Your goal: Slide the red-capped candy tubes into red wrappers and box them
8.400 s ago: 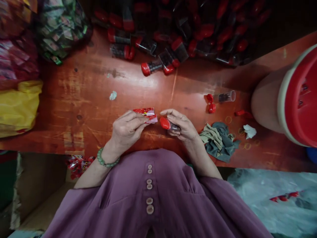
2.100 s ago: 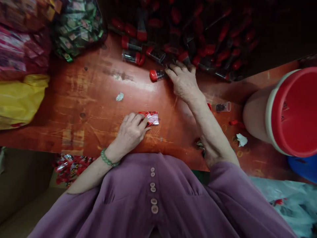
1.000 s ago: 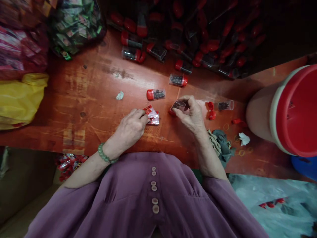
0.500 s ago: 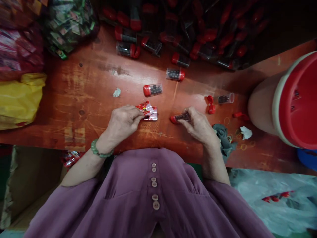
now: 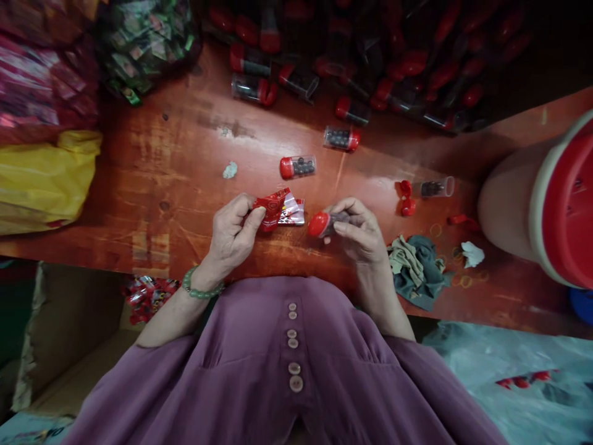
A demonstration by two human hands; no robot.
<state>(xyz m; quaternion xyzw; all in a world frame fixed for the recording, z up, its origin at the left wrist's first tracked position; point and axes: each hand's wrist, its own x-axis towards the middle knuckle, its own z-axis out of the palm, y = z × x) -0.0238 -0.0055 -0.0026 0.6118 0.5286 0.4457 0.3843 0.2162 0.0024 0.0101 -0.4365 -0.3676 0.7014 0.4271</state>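
Between the thumb and fingers of my left hand [image 5: 236,232] is a red printed wrapper [image 5: 272,210], raised from the wooden table. A second, paler printed wrapper [image 5: 294,214] lies just beside it. My right hand [image 5: 360,232] grips a small clear tube with a red cap [image 5: 319,224], its cap pointing left toward the wrappers; dark contents show faintly through the wall. Beyond the hands lie two closed red-capped tubes of dark balls, one nearer [image 5: 299,166] and one farther [image 5: 341,138]. An open tube [image 5: 435,186] with its red cap flipped back lies to the right.
A pile of red-capped tubes [image 5: 296,80] fills the back. Bags of wrapped pieces [image 5: 148,46] and a yellow bag [image 5: 50,179] stand left. At right are a red-rimmed bucket [image 5: 514,185], a crumpled cloth [image 5: 419,272] and rubber bands [image 5: 464,282]. A cardboard box [image 5: 69,334] sits below left.
My left hand has lifted the red wrapper off the paler one. My right hand has raised and turned the tube, bringing its cap closer to the wrappers. The view has shifted slightly.
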